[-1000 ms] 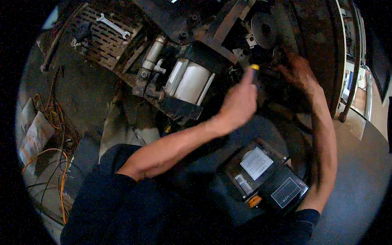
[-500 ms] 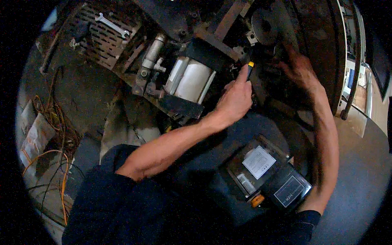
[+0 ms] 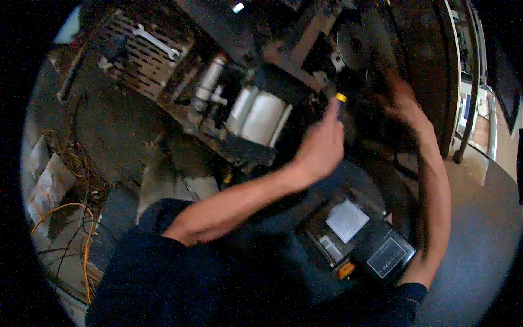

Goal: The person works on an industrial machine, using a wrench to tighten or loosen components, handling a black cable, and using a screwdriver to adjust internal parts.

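Note:
My left hand [image 3: 322,146] is closed around a slim dark tool handle with a yellow end [image 3: 341,98]; its index finger lies along the handle. What the tool's other end touches is hidden by the hand. To its left sits a silver pneumatic cylinder [image 3: 263,118] with dark end blocks. My right hand [image 3: 402,102] reaches into the dark area below a round dark disc [image 3: 353,46]. Motion smears its fingers, and I cannot make out whether they hold anything.
Below my hands is a dark motor unit [image 3: 347,220] with a white label and a black box [image 3: 385,256] attached. An open-end wrench [image 3: 156,42] lies on a slotted metal plate [image 3: 139,68]. Orange and dark cables [image 3: 87,245] lie at the lower left.
The whole view has shifted slightly, so the machine sits a little lower and further right. My left hand keeps hold of the yellow-ended tool. My right hand stays near the disc, blurred.

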{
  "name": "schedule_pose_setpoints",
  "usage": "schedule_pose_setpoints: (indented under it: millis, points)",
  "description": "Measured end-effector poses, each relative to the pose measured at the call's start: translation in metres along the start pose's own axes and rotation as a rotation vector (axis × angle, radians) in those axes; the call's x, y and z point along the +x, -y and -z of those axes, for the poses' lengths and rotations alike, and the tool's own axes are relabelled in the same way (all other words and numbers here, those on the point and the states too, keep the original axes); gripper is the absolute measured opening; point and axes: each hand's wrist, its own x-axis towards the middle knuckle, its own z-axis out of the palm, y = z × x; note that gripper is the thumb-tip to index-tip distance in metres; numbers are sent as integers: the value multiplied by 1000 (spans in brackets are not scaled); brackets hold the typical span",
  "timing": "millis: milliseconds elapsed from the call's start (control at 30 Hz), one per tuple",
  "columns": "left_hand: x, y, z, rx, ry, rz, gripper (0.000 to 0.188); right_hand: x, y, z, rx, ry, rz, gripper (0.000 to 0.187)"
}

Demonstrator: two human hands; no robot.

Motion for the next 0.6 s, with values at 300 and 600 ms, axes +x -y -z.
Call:
schedule_pose_setpoints:
  millis: [300, 600]
  points:
    - [-44, -5, 31, 203, 224, -176, 62, -19, -3, 3, 52, -57, 14, 67]
    - [-144, -60, 229, 467, 103, -371, 66, 20, 66, 107, 227, -156, -217, 40]
